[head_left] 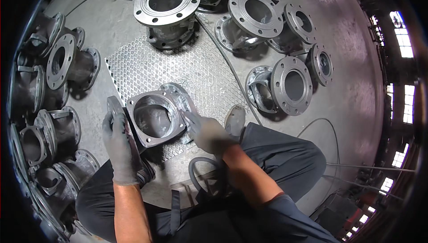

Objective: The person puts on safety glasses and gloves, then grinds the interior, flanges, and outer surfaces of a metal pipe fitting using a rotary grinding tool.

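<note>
A grey flanged metal casting (154, 117), its square bolt-holed opening facing up, lies between my legs at the near end of a metal mesh sheet (178, 66). Round flanges stand out from its left and right sides. My left hand (119, 147), in a grey glove, grips the left flange, its fingers lying along the outer face. On the other side, my gloved right hand (209, 133) is at the right flange. Motion smears it, so its finger closure and anything it may hold are unclear.
Another flanged casting (167, 13) stands upright at the mesh's far edge. Several more, including one casting (292, 84), sit to the right and far right; others, like this casting (73, 62), crowd the left. A dark cable (225, 58) crosses the mesh, and a hose (196, 171) loops near my lap.
</note>
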Tool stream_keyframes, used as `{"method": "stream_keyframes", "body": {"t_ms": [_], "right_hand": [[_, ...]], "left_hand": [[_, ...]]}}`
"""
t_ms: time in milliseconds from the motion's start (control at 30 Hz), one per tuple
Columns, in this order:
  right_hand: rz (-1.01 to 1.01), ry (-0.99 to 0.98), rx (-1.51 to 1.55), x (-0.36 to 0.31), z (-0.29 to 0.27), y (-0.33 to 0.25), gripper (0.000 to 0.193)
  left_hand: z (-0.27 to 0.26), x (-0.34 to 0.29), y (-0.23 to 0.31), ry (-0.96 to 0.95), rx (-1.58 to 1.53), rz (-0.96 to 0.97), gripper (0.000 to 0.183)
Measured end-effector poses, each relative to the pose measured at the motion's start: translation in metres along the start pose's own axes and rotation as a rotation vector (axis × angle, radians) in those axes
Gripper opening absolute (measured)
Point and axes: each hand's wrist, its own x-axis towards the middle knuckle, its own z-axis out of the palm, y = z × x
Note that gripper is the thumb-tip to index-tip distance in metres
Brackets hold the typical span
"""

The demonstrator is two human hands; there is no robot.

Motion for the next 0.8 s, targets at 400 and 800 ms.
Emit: {"method": "stream_keyframes", "body": {"t_ms": [400, 800], "right_hand": [[-0.053, 0.071, 0.118, -0.001, -0.009, 0.005, 0.046], [-0.044, -0.079, 0.030, 0.019, -0.052, 0.005, 0.043]], "left_hand": [[-0.018, 0.012, -0.008, -0.004, 0.061, 0.033, 0.056], [-0.020, 0.021, 0.003, -0.075, 0.127, 0.028, 0.048]]}}
